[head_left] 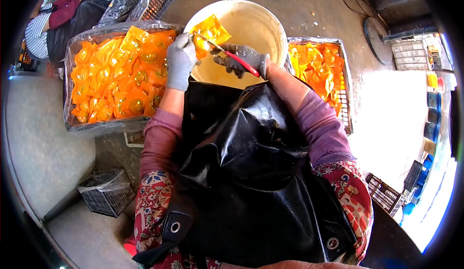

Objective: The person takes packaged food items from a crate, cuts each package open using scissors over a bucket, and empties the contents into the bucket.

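Over a large pale bucket point(268, 22), my left hand point(181, 58) in a grey glove is closed on an orange packet point(212, 29). My right hand point(244, 60), in a darker, soiled grey glove, is closed round red-handled scissors point(244, 64). The scissor blades reach left to the packet's lower edge, beside my left fingers. To the left of the bucket is a plastic-lined crate point(67, 87) heaped with shiny orange packets point(118, 75). On its right stands another crate point(344, 75) with flatter orange wrappers point(316, 71).
A co-worker point(60, 22) sits at the upper left near black crates point(157, 3). A lined black basket point(108, 191) is on the floor at the lower left. At the right are a white crate point(411, 55) and a dark brown crate point(383, 191). A black apron covers my lap.
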Motion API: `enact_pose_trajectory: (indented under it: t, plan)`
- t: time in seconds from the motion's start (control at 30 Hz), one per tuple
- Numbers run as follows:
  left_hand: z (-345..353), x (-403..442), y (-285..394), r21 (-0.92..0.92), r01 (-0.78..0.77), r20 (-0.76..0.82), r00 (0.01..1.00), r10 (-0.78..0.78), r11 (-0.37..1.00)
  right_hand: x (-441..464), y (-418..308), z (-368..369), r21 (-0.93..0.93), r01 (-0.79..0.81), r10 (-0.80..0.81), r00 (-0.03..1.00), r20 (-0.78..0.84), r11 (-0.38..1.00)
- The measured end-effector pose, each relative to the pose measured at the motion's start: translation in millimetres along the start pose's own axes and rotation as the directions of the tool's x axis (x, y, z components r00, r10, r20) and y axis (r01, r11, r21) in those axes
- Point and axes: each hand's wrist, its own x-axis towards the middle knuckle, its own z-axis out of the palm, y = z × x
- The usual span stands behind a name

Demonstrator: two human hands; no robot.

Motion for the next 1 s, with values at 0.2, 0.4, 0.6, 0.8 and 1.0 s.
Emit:
enact_pose_trajectory:
  t: [0.2, 0.4, 0.6, 0.8, 1.0]
  plan:
    - [-1.3, -7.1, 27.5, -0.263, 0.103, 0.01, 0.994, -0.104, 0.959, -0.6, 1.2, -1.8, 0.075, -0.048, 0.051, 0.998, -0.034, 0.996]
    - [0.4, -16.5, 28.7, -0.577, 0.244, 0.246, 0.962, -0.119, 0.779, 2.1, 0.6, 4.0, 0.083, -0.007, 0.009, 1.0, -0.029, 0.996]
    - [1.5, -12.5, 28.0, -0.544, 0.276, 0.259, 0.953, -0.155, 0.792, -0.9, 3.7, 3.6, 0.255, 0.047, -0.053, 0.998, 0.018, 0.966]
    - [3.5, -9.5, 35.1, -0.523, 0.336, 0.218, 0.941, -0.258, 0.783, 0.1, 6.6, -1.0, 0.343, -0.026, -0.044, 0.98, 0.192, 0.939]
    - [10.0, -1.3, 20.7, -0.377, 0.16, -0.043, 0.981, -0.189, 0.912, 16.2, 17.6, 6.6, 0.267, 0.095, -0.126, 0.987, 0.102, 0.959]
